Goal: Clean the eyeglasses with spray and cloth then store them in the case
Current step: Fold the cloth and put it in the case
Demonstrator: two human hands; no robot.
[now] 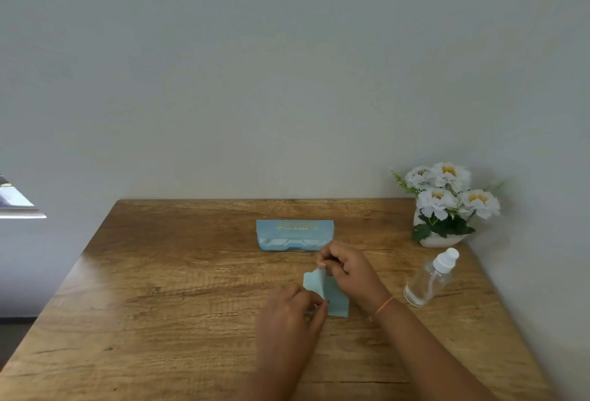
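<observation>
A: Where is everything, taking the eyeglass case [295, 234] as the marker?

B: The case lies towards the back of the wooden table [166, 289]; what look like the eyeglasses [292, 243] show through its front, though I can't tell that for sure. The blue cleaning cloth [333, 297] is nearer the person than the case and a little right of it. The left hand [289, 308] pinches its near left corner; the right hand [346, 268] pinches its far corner, lifting it.

A: And the orientation?

B: The case's long axis runs left to right, with the front facing the person; the glasses lie along it. The cloth's longer side runs away from the person, towards the case.

A: What could go wrong?

B: The spray bottle [429, 279] is right of the case and nearer the person, close beside the right forearm; a careless sweep might topple it. The pinches are light, so a corner could slip. The potted flowers [447, 206] are further right of the case.
</observation>
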